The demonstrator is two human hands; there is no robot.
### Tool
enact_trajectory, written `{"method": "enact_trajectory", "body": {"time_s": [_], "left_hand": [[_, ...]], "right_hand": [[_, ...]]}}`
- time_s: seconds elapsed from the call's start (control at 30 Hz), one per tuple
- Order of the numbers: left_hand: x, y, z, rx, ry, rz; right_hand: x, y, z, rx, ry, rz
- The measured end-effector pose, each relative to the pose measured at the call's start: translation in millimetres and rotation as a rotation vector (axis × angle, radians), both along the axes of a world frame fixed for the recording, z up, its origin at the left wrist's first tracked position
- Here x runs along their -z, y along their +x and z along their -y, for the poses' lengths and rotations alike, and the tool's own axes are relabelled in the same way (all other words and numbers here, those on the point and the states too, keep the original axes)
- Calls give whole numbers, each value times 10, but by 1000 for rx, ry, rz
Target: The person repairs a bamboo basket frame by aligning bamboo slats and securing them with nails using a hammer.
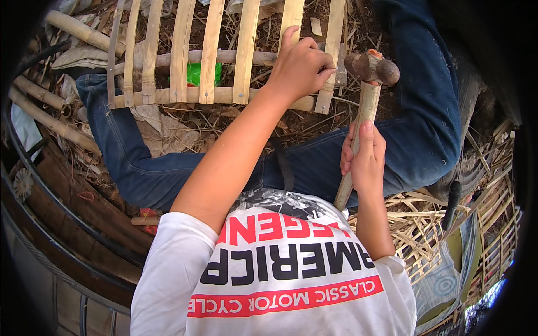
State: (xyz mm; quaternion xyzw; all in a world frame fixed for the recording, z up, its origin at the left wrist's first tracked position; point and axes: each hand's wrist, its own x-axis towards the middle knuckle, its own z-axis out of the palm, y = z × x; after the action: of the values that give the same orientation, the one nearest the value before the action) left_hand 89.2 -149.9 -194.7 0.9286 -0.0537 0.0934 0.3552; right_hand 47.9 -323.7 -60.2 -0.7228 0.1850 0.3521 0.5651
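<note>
My right hand [365, 154] grips the wooden handle of a hammer [368, 106], its rusty head raised and pointing away from me. At the right end of a row of bamboo slats [210, 47], my left hand [301, 68] rests with its fingers curled. Thumb and forefinger are pinched at the edge of the last slat [323, 101]; whatever they hold is too small to make out. Nail heads show at the near ends of several slats. The slats lie across a round crosspiece [246, 57] and a nearer bamboo strip [224, 94].
My legs in blue jeans [431, 112] spread around the slats. Split bamboo strips [414, 229] are heaped at the right. Bamboo poles [56, 126] and a black curved metal frame [61, 210] stand at the left. Straw and a green wrapper [193, 74] lie on the ground.
</note>
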Motion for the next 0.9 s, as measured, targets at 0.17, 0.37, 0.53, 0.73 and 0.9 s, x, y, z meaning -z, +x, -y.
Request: {"method": "enact_trajectory", "body": {"time_s": [0.17, 0.37, 0.53, 0.73, 0.9], "left_hand": [[-1, -3, -2, -6, 7, 7], [24, 29, 14, 24, 5, 22], [29, 47, -8, 5, 15, 11], [50, 2, 0, -24, 23, 28], [28, -5, 31, 12, 27, 0]], "right_hand": [[130, 79, -28, -70, -34, -41], [24, 2, -13, -46, -8, -10], [16, 46, -28, -53, -39, -13], [117, 10, -6, -57, -32, -31], [-6, -29, 20, 1, 28, 34]]}}
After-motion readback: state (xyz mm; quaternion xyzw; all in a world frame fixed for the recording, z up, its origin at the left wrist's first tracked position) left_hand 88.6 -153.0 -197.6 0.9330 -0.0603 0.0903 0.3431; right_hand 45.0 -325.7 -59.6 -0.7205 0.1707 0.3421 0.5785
